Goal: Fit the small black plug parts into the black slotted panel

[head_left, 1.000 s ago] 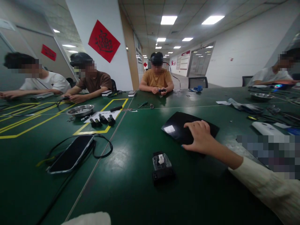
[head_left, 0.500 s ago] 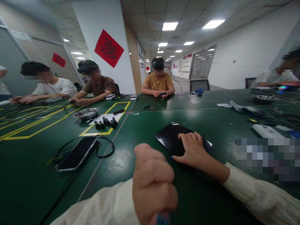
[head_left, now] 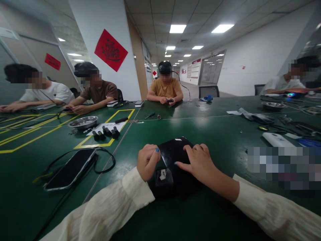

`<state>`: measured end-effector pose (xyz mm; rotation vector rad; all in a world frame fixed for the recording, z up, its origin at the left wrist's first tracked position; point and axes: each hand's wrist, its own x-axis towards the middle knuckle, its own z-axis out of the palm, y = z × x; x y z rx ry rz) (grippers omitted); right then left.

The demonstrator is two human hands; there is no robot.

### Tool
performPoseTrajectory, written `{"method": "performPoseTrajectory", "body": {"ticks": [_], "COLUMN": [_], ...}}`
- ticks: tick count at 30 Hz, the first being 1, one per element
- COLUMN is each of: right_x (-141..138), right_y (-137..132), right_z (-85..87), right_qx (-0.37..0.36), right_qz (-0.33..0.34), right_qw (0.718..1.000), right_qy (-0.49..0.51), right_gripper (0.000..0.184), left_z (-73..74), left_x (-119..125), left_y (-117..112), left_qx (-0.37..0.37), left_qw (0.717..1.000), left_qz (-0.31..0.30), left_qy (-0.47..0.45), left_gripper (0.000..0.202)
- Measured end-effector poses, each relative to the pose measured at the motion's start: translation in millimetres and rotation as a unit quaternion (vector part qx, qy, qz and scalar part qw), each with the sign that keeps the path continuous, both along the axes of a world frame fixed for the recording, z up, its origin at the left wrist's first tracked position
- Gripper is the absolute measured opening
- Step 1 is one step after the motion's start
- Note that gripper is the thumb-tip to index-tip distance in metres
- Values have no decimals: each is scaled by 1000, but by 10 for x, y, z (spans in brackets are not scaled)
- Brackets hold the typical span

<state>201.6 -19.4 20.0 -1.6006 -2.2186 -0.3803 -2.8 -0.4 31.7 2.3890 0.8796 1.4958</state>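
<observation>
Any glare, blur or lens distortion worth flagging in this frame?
Head view: ceiling lights leave soft glare on the green table and a bright spot on the glossy black panel under the right hand. The wide lens bows the room's straight lines. The left hand looks sharp, without motion blur.

Bright, even, cool light comes from rectangular white ceiling light panels [head_left: 177, 28] overhead, which are blown out to pure white at their centres. The dark green matte counter [head_left: 215, 134] throws back soft pale patches of that light, strongest across its far half. The black glossy flat panel [head_left: 173, 152] carries a small sharp highlight at its far edge. Shadows are faint and short, pooling just beneath the right hand [head_left: 200, 164] and the left hand [head_left: 146, 162]. The wide lens bows walls and ceiling lines outward. The cream ribbed sleeves [head_left: 105, 214] at the lower edge look stretched and slightly soft. Faces and a patch at the right are pixelated.
</observation>
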Motion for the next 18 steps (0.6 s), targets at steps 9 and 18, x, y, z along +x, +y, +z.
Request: {"method": "performPoseTrajectory", "body": {"ticks": [9, 18], "right_x": [776, 2418], "right_y": [698, 1211], "right_z": [330, -104], "right_qx": [15, -224], "right_qz": [-147, -402], "right_qw": [989, 887], "right_qy": [-2, 48], "right_gripper": [44, 50], "left_z": [-137, -246], "left_x": [-274, -192], "left_y": [273, 278], "left_qx": [41, 8], "left_qw": [985, 984], "left_qz": [75, 60], "left_qy": [150, 170], "left_gripper": [40, 40]}}
